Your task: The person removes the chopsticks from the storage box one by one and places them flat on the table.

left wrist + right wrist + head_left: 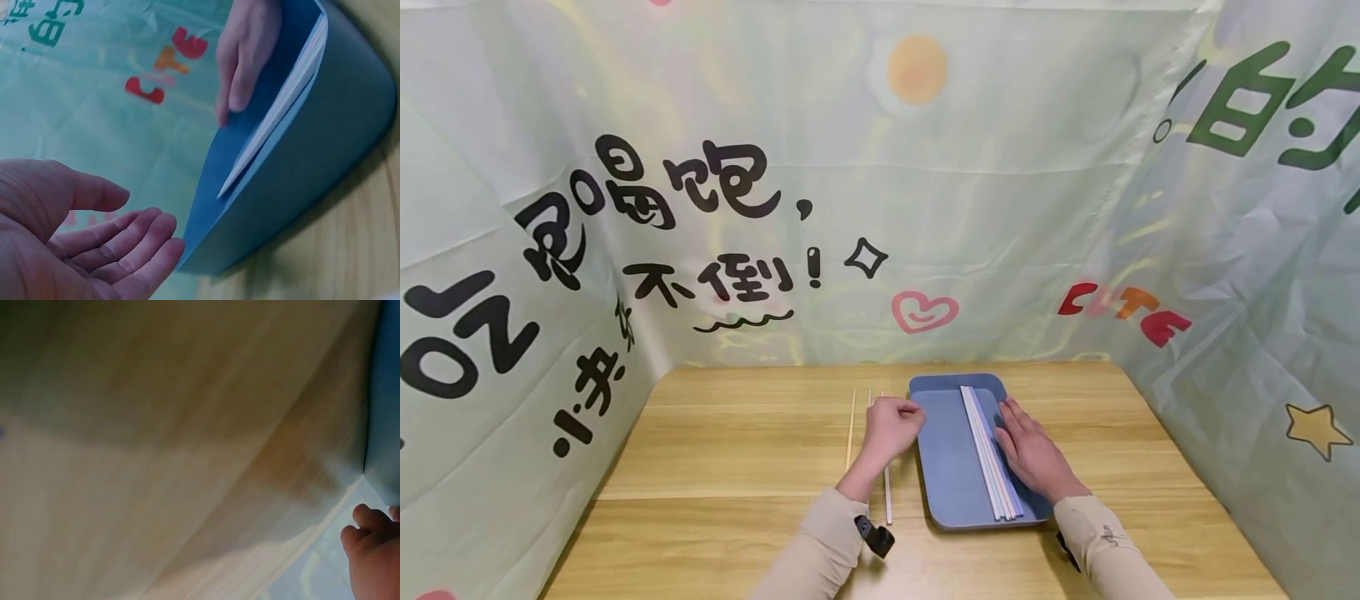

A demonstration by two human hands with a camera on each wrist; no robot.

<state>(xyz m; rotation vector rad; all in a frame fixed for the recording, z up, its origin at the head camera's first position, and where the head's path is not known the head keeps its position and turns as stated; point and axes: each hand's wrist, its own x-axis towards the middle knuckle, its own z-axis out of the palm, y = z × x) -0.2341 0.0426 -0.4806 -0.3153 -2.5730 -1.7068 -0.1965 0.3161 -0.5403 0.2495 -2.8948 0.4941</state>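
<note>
A blue-grey tray (942, 450) lies on the table, and a bundle of long, thin pastel sticks (988, 454), like drinking straws, rests lengthwise inside it. My left hand (891, 429) hovers at the tray's left rim, fingers loosely bent. In the left wrist view, nothing lies between the left thumb and fingers (128, 247). On the right, my right hand (1033, 454) lies with fairly straight fingers along the tray's right side, beside the bundle; contact with the sticks cannot be made out. Beneath and beside the left forearm are three loose thin sticks (887, 496), partly covered.
The wooden table (722, 442) carries the tray and loose sticks. Printed cloth (1000, 208) hangs behind the table and along both sides. A dark wrist device (875, 537) sits on the left sleeve.
</note>
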